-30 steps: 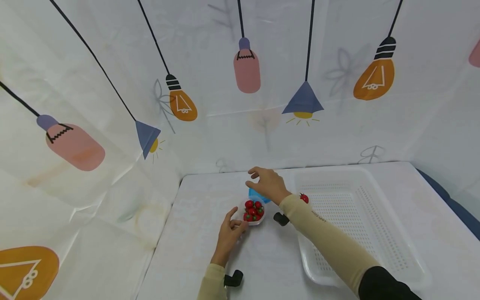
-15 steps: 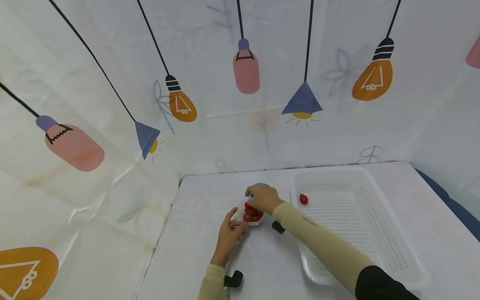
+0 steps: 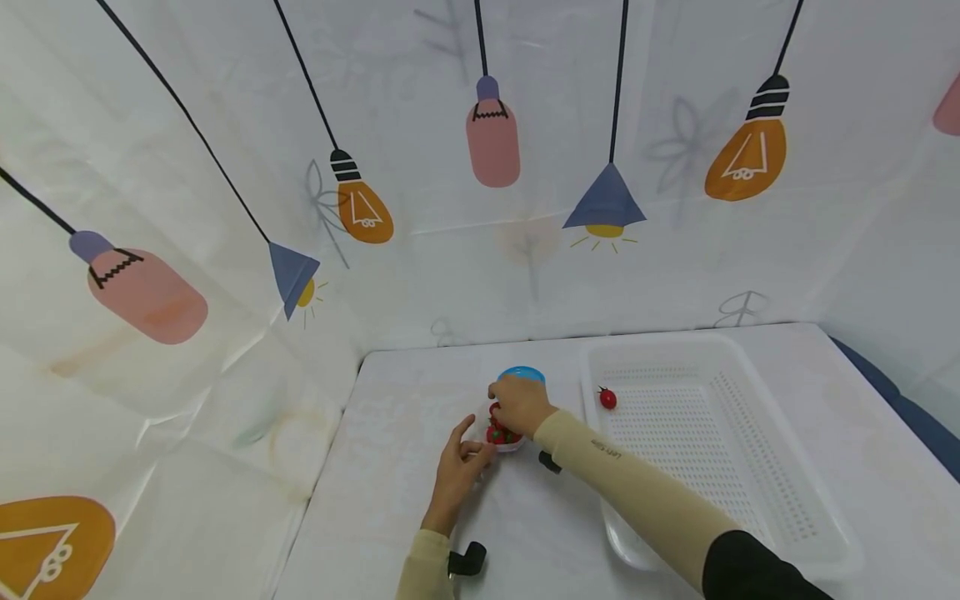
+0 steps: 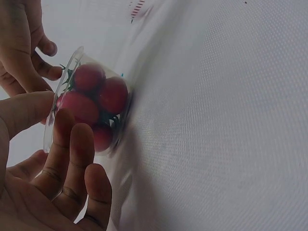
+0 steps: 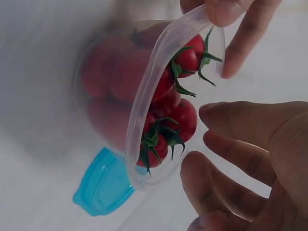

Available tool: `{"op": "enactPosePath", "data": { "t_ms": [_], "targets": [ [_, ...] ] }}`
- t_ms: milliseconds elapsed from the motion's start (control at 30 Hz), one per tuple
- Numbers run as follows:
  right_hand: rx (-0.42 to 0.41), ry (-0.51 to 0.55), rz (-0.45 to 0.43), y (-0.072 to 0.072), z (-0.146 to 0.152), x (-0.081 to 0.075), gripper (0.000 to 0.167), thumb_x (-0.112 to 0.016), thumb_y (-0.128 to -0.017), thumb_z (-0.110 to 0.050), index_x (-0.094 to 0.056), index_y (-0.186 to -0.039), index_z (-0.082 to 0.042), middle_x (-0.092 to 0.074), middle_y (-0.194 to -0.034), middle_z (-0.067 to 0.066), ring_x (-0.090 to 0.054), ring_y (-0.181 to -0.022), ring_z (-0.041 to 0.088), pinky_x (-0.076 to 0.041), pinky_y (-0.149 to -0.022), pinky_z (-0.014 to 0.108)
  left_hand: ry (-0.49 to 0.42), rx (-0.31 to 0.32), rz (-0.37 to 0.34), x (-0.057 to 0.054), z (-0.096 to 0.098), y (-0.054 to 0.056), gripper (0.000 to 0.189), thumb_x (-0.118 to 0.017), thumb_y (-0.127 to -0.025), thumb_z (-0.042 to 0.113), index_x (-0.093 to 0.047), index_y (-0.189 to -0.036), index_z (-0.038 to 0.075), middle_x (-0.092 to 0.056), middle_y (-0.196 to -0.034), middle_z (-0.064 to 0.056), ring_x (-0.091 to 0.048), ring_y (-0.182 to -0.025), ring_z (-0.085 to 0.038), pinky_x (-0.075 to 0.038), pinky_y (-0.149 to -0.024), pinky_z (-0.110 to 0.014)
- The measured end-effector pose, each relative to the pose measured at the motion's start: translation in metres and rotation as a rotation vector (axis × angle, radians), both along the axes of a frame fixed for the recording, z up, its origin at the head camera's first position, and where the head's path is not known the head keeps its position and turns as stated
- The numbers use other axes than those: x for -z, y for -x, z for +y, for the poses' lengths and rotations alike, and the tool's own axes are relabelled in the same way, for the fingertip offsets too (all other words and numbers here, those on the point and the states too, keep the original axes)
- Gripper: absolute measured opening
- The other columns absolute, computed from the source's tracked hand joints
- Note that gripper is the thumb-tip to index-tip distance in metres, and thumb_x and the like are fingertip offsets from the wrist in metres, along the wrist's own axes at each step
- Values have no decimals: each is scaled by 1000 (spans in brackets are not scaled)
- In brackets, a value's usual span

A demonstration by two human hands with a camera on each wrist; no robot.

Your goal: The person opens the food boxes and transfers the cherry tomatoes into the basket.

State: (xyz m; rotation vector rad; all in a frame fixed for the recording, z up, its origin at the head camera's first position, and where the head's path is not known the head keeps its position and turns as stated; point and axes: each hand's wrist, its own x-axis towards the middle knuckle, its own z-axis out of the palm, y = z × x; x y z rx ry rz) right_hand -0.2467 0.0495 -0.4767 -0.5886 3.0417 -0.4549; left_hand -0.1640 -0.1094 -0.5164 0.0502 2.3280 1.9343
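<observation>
A clear plastic container (image 5: 139, 103) full of cherry tomatoes (image 5: 185, 120) with green stems stands on the white table. My left hand (image 3: 453, 475) holds it at the rim; in the left wrist view the thumb (image 4: 29, 113) is on the rim and the fingers (image 4: 82, 149) curve along the side. Over the container's opening hovers my right hand (image 3: 521, 406), thumb and fingers apart beside the tomatoes in the right wrist view, gripping none. From the head, this hand hides part of the container. A blue lid (image 3: 522, 372) lies just behind it.
To the right lies a large white perforated tray (image 3: 686, 433), with a single cherry tomato (image 3: 607, 400) near its left edge. My right forearm (image 3: 637, 483) crosses over the tray. A white cloth wall (image 3: 450, 275) printed with lamps rises behind the table.
My right hand has come down from above the blue lid to the tomatoes in the container, uncovering the lid and the tomato on the tray. The left hand has kept its place.
</observation>
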Motion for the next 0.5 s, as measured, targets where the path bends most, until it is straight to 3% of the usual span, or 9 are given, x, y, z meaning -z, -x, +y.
{"op": "enactPosePath", "data": {
  "t_ms": [233,467,500],
  "targets": [
    [6,-37,17,0,-2,4,18,-74,-92,-20,-76,-109,-14,-70,-104,4,-69,-85,19,-59,-71,40,-4,9,-2,3,-1,2,69,-70,-96,12,-35,-154,-1,-70,-99,-23,-66,-94,-49,-53,-72,-39],
    [5,-47,37,-2,-2,4,11,-73,-92,-16,-76,-101,-11,-73,-88,2,-70,-73,19,-58,-64,38,25,-35,21,43,-4,16,72,-72,-95,25,-37,-155,9,-72,-94,-9,-69,-85,-31,-51,-67,-30],
    [9,-55,31,-2,-3,4,11,-73,-91,-16,-76,-101,-11,-73,-86,1,-69,-71,18,-58,-64,38,27,-35,19,43,-4,17,71,-72,-95,24,-37,-155,8,-72,-95,-9,-69,-85,-31,-51,-67,-29]
  ]
}}
